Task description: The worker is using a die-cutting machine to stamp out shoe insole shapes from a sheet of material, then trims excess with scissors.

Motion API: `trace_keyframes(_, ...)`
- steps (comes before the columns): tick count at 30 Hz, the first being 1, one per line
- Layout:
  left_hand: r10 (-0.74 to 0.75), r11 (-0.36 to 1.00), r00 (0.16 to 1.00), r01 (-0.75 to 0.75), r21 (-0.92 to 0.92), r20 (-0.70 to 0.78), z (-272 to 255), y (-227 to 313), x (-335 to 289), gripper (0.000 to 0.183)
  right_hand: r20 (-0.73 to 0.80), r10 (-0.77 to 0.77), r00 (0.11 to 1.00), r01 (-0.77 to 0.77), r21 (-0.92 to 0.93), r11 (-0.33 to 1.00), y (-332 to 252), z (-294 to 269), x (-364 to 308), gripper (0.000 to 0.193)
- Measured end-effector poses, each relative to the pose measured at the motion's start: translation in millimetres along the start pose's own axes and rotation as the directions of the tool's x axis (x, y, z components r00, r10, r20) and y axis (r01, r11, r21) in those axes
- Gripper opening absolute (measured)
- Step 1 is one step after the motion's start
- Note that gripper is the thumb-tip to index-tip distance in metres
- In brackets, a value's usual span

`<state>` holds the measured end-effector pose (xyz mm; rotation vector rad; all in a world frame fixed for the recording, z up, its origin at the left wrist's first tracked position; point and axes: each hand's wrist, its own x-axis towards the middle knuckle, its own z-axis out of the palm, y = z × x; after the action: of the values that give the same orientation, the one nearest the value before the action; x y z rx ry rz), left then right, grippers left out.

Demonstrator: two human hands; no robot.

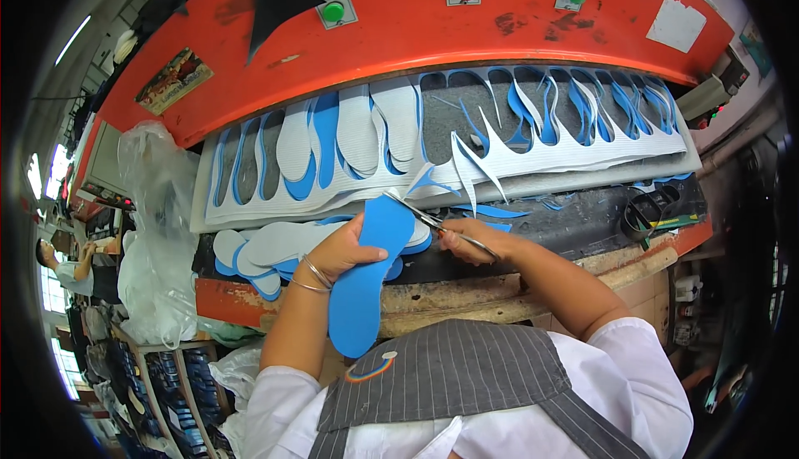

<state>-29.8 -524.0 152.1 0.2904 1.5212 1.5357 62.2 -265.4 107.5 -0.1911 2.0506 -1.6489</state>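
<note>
– What are we holding?
– Our left hand (339, 251) grips a blue insole (358, 302) in front of the sheet (599, 156); our right hand (468, 239) holds scissors (426, 218) at that insole's edge.
– And around us?
– A pile of insoles (277, 245) lies before the sheet's left half; a red machine (399, 19) stands behind the sheet.

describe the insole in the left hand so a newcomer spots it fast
Below the big red machine lie cut-out sheets, and nearer the person, the left hand grips the insole. Scissors are at its upper end. It shows a plain blue face, while the piled insoles nearby show mostly pale ones.
</note>
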Motion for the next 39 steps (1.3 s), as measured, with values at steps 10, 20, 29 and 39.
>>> trace_keyframes(10,-0.128,0.946,0.971,0.059,0.318,0.202,-45.6,37.3,16.2,0.077,0.029,-0.112,0.993,0.115,-0.311,0.943,-0.2,-20.0,10.7,0.078)
trace_keyframes(20,-0.125,0.992,0.962,0.117,0.046,0.243,35.5,-17.9,-6.8,0.035,-0.092,-0.025,0.995,0.04,0.167,0.985,8.8,4.2,10.1,0.07)
trace_keyframes(29,0.111,0.368,0.852,-0.513,-0.776,-0.511,70.5,-52.7,48.4,0.027,-0.092,-0.128,0.988,0.133,0.054,0.99,7.1,11.5,2.2,0.07)
trace_keyframes(39,0.055,0.45,0.79,-0.566,-0.691,-0.611,77.4,-56.1,41.6,0.025,-0.059,-0.094,0.994,0.089,-0.082,0.993,7.4,20.7,14.0,0.071)
